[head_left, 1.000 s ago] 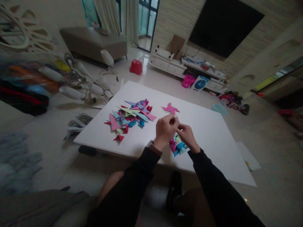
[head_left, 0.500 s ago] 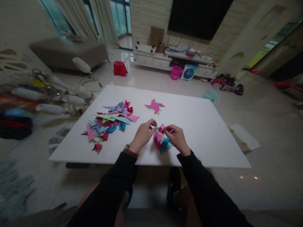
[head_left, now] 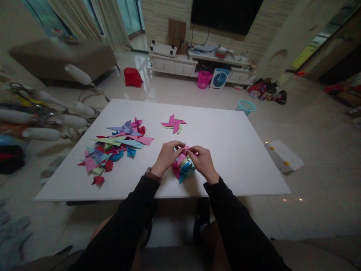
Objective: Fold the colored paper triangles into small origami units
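Note:
My left hand (head_left: pixel 170 156) and my right hand (head_left: pixel 203 160) meet near the middle of the white table (head_left: pixel 225 150). Both pinch a small pink folded paper (head_left: pixel 186 149) between thumb and fingertips, which partly cover it. Just below the fingers lies a small heap of folded papers (head_left: pixel 184 169) in pink, pale green and blue, some of it hidden by my right hand. Farther back, a pink paper pinwheel (head_left: pixel 174 123) with pale green edges lies flat. To my left spreads a pile of colourful origami pieces (head_left: pixel 118 141), with a red folded piece (head_left: pixel 97 180) at its near end.
A chandelier (head_left: pixel 67 120) with white lamp tubes is beside the table's left edge. On the floor are a red stool (head_left: pixel 133 77), a pink bin (head_left: pixel 203 79), a box fan (head_left: pixel 220 78), a teal basket (head_left: pixel 246 107) and a white board (head_left: pixel 284 156).
My left fingertips have closed in on the pink paper, and the hands are nearer each other. The whole view has shifted, so the table appears farther left.

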`<move>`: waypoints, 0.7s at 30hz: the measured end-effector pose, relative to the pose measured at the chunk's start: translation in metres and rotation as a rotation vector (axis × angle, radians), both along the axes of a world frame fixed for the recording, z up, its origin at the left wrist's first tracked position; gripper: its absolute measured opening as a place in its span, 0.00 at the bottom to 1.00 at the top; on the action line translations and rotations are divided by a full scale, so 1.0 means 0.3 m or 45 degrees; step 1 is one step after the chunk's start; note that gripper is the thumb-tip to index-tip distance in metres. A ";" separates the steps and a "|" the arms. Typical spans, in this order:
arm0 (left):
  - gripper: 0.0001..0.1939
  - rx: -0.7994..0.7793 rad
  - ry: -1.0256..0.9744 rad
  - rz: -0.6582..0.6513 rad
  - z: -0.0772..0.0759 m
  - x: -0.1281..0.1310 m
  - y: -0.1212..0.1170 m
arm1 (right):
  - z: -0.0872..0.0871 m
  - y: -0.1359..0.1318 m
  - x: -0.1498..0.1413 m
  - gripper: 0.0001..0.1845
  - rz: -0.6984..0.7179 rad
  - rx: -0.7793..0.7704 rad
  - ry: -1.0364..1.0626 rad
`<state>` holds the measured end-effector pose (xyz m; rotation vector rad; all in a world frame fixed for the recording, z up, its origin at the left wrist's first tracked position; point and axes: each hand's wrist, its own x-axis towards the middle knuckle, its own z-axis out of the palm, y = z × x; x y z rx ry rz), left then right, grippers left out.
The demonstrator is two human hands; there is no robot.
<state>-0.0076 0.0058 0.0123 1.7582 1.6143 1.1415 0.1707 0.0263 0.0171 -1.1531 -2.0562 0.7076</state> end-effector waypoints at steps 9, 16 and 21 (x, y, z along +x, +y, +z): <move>0.08 0.046 0.020 0.031 0.021 0.003 -0.075 | 0.025 -0.029 0.005 0.09 -0.028 0.056 0.003; 0.10 0.085 -0.002 0.205 0.017 -0.015 -0.087 | 0.037 0.014 0.047 0.07 -0.217 0.013 0.128; 0.10 0.063 -0.018 0.218 0.007 -0.034 -0.050 | 0.019 0.043 0.066 0.07 -0.268 0.068 0.100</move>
